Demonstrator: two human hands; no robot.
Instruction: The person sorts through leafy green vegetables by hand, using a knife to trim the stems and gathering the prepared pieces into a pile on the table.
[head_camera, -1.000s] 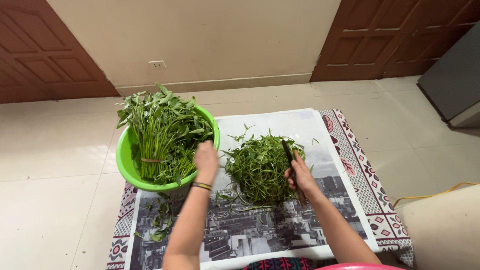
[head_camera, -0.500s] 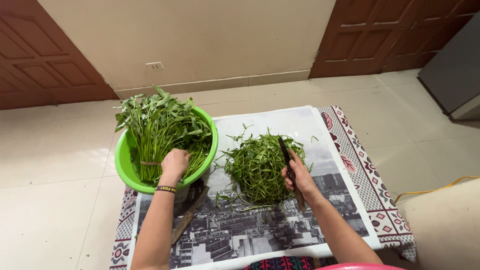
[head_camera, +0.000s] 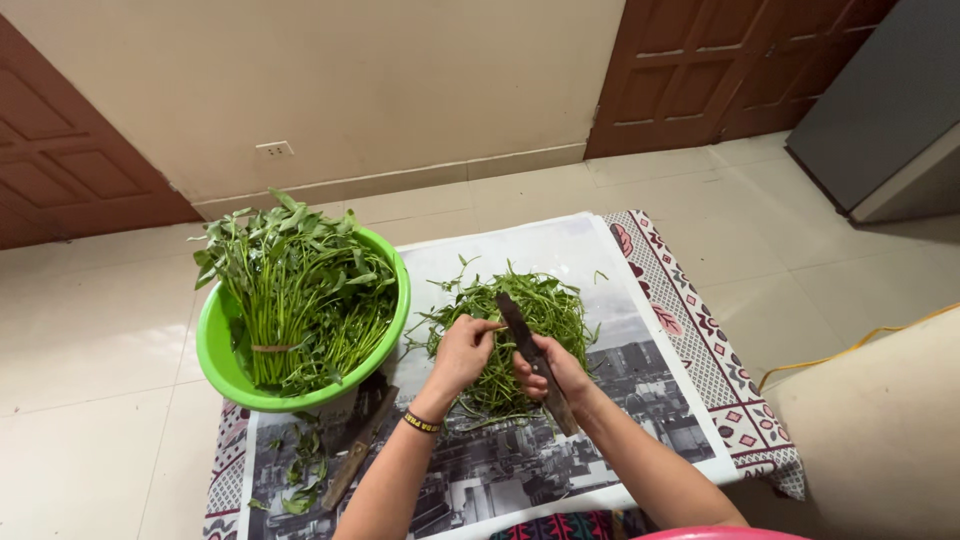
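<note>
At the bottom middle of the frame, two bare arms reach up from the lower edge. The left arm wears a dark band with yellow marks at the wrist. The left hand (head_camera: 462, 350) sits near the middle of the frame, with its fingers curled together, pinching a thin green stem (head_camera: 497, 327). Just to the right of it, the right hand (head_camera: 556, 372) has its fingers wrapped tight around a long dark knife (head_camera: 532, 358). The blade tip points to the upper left, and the stem meets the blade there. The handle end sticks out to the lower right.

Right behind the hands lies a loose pile of cut greens (head_camera: 525, 320) on a big sheet of printed paper (head_camera: 520, 470). In the lower left, a second knife with a wooden handle (head_camera: 358, 448) lies on the paper, with a few loose leaves (head_camera: 300, 475) beside it.

The paper lies over a patterned mat (head_camera: 705, 360), which shows along the right side.

To the left of the middle stands a green bowl (head_camera: 222, 365) full of long leafy greens (head_camera: 300, 290), tied with a band.

Farther up are the pale tile floor (head_camera: 90, 330), a cream wall (head_camera: 350, 80) with a white socket (head_camera: 274, 149), and brown wooden doors (head_camera: 720, 60) at the upper right.
</note>
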